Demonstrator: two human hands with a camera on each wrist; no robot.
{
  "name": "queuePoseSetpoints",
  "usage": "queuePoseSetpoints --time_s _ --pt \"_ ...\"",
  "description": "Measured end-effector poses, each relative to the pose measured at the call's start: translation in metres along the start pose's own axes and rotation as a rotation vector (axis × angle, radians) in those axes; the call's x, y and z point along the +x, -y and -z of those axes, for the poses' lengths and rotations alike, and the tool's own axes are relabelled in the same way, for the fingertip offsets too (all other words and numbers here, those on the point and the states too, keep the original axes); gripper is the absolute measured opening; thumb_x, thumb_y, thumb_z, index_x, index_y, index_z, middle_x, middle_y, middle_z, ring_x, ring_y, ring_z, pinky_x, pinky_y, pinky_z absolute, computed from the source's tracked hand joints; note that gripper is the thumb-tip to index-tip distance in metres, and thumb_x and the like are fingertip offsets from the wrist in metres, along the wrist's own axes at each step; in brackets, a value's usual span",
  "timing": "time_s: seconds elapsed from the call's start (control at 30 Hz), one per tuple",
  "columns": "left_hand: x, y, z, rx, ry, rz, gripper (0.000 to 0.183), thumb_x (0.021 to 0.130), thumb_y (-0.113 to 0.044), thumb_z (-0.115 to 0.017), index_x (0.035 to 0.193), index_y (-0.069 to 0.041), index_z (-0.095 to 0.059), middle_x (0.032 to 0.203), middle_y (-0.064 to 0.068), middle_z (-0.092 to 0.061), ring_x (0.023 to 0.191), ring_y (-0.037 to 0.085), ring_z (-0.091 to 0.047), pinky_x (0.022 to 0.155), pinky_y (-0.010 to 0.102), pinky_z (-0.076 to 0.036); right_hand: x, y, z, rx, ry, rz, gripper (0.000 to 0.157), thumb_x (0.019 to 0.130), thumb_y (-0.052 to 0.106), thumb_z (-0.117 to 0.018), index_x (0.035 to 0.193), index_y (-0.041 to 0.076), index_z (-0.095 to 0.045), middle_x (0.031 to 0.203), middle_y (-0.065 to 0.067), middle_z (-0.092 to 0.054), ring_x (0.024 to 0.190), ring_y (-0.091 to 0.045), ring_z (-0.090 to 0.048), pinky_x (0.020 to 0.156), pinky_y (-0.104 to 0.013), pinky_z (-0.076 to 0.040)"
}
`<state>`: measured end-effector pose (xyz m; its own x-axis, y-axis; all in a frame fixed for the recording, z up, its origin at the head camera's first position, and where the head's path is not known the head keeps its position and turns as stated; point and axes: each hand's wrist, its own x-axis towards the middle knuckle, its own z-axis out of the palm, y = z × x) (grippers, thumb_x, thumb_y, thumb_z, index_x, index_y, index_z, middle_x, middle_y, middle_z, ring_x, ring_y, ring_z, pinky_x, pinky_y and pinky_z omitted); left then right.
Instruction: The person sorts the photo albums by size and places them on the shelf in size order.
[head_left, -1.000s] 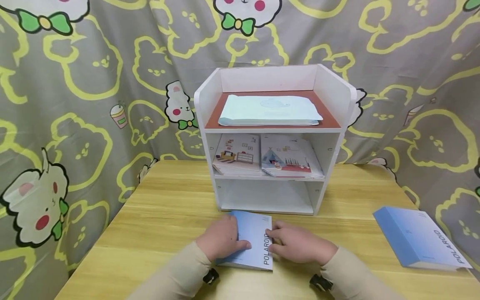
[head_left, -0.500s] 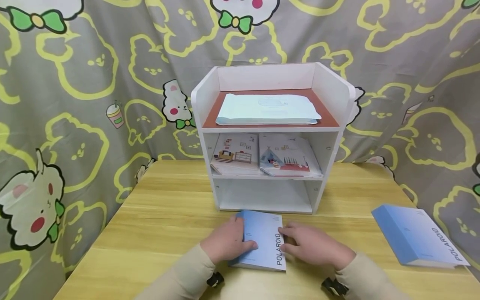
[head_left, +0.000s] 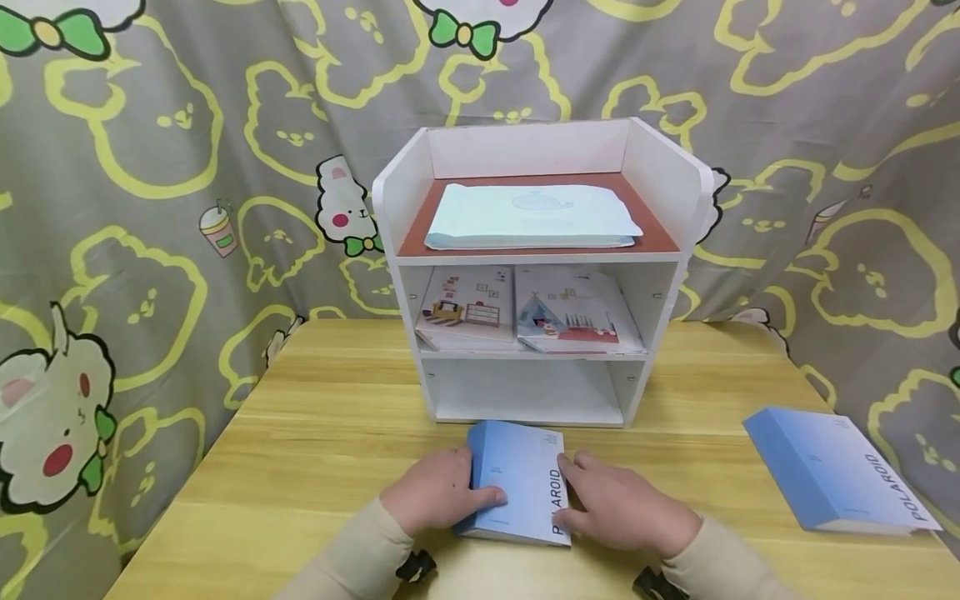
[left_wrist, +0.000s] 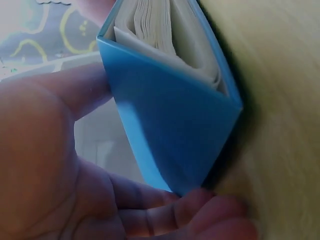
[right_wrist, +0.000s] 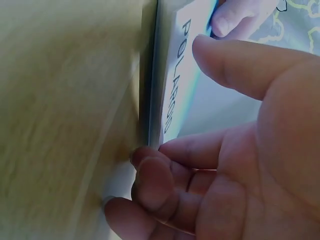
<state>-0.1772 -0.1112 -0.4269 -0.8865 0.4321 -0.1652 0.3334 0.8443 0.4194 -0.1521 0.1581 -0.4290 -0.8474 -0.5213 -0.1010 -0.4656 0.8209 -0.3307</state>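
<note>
A blue-to-white photo album (head_left: 517, 479) marked POLAROID lies on the table before the shelf, its thick spine toward the left. My left hand (head_left: 435, 493) grips the spine side, thumb over the cover and fingers at the far end of the spine. In the left wrist view, the blue spine (left_wrist: 165, 115) and the loose page edges show. At the opposite edge, my right hand (head_left: 618, 502) holds the album with its thumb on the cover by the lettering. The right wrist view shows its other fingers (right_wrist: 155, 182) curled at the album's thin edge.
A white shelf unit (head_left: 517, 367) stands just behind the album. A pale, flat packet (head_left: 532, 217) lies on its top, and illustrated books (head_left: 468, 308) fill the middle level. A matching POLAROID album (head_left: 832, 471) lies at the table's right edge. A patterned curtain (head_left: 277, 108) hangs behind.
The album has shifted slightly right between the hands and its spine side shows more. My right thumb and fingers have come closer over its right edge. The head view has tilted slightly.
</note>
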Motion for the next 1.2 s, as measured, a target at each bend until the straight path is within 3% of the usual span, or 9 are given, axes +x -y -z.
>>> queuePoseSetpoints --time_s 0.2,0.3,0.4,0.53,0.63,0.8,1.0,1.2 --pt "-0.005 0.001 0.004 -0.102 0.035 -0.027 0.103 0.084 -0.062 -0.073 0.145 0.014 -0.039 0.118 0.026 -0.066 0.098 0.024 -0.066 0.088 0.043 -0.055 0.002 -0.002 -0.002 0.074 0.024 -0.033 0.086 0.090 0.056 -0.069 0.144 -0.009 -0.049 0.118 -0.010 -0.062 0.090 -0.016 -0.058 0.082 -0.045 -0.054" --pt "-0.004 0.002 0.003 -0.111 0.047 -0.029 0.109 0.082 -0.062 -0.075 0.149 0.013 -0.033 0.128 0.029 -0.061 0.109 0.029 -0.064 0.095 0.044 -0.052 0.004 -0.001 -0.004 0.156 0.051 -0.036 0.089 0.091 0.053 -0.070 0.147 -0.011 -0.043 0.128 -0.017 -0.062 0.102 -0.017 -0.060 0.093 -0.048 -0.052" --pt "-0.004 0.003 0.003 -0.105 0.059 -0.026 0.111 0.082 -0.062 -0.076 0.150 0.013 -0.030 0.134 0.030 -0.057 0.115 0.031 -0.062 0.099 0.047 -0.050 0.005 0.000 -0.005 0.221 0.074 -0.028 0.092 0.091 0.051 -0.071 0.150 -0.011 -0.038 0.126 -0.013 -0.063 0.101 -0.013 -0.057 0.094 -0.043 -0.051" --pt "-0.004 0.002 0.003 -0.095 0.056 -0.027 0.114 0.082 -0.062 -0.076 0.153 0.013 -0.025 0.138 0.032 -0.054 0.118 0.031 -0.061 0.101 0.048 -0.049 0.005 0.001 -0.003 0.251 0.076 -0.028 0.093 0.091 0.050 -0.072 0.153 -0.008 -0.035 0.113 -0.005 -0.064 0.089 -0.010 -0.054 0.082 -0.036 -0.051" --pt "-0.004 0.002 0.003 -0.090 0.041 -0.043 0.115 0.083 -0.061 -0.076 0.154 0.012 -0.022 0.140 0.032 -0.053 0.119 0.031 -0.061 0.102 0.047 -0.048 0.005 0.002 -0.001 0.262 0.074 -0.027 0.091 0.091 0.049 -0.072 0.155 -0.004 -0.034 0.114 -0.003 -0.062 0.090 -0.011 -0.053 0.080 -0.033 -0.049" --pt "-0.004 0.005 0.004 -0.088 0.021 -0.051 0.115 0.084 -0.061 -0.074 0.156 0.011 -0.019 0.146 0.032 -0.046 0.125 0.034 -0.057 0.105 0.048 -0.046 0.008 0.004 -0.001 0.281 0.061 -0.011 0.086 0.093 0.050 -0.070 0.157 0.003 -0.035 0.140 -0.007 -0.055 0.104 -0.011 -0.053 0.093 -0.039 -0.049" --pt "-0.003 0.012 0.005 -0.108 -0.006 -0.025 0.113 0.086 -0.060 -0.072 0.156 0.012 -0.018 0.149 0.034 -0.040 0.130 0.039 -0.052 0.107 0.051 -0.044 0.015 0.006 -0.001 0.256 0.032 0.022 0.080 0.096 0.046 -0.068 0.157 0.007 -0.036 0.136 -0.005 -0.056 0.105 -0.012 -0.053 0.093 -0.039 -0.049" --pt "-0.001 0.023 0.009 -0.130 -0.047 -0.031 0.109 0.089 -0.055 -0.072 0.154 0.014 -0.017 0.150 0.037 -0.038 0.134 0.043 -0.047 0.110 0.051 -0.040 0.025 0.010 -0.001 0.208 -0.005 0.023 0.075 0.095 0.044 -0.067 0.157 0.011 -0.038 0.150 -0.015 -0.048 0.128 -0.024 -0.053 0.105 -0.049 -0.046"
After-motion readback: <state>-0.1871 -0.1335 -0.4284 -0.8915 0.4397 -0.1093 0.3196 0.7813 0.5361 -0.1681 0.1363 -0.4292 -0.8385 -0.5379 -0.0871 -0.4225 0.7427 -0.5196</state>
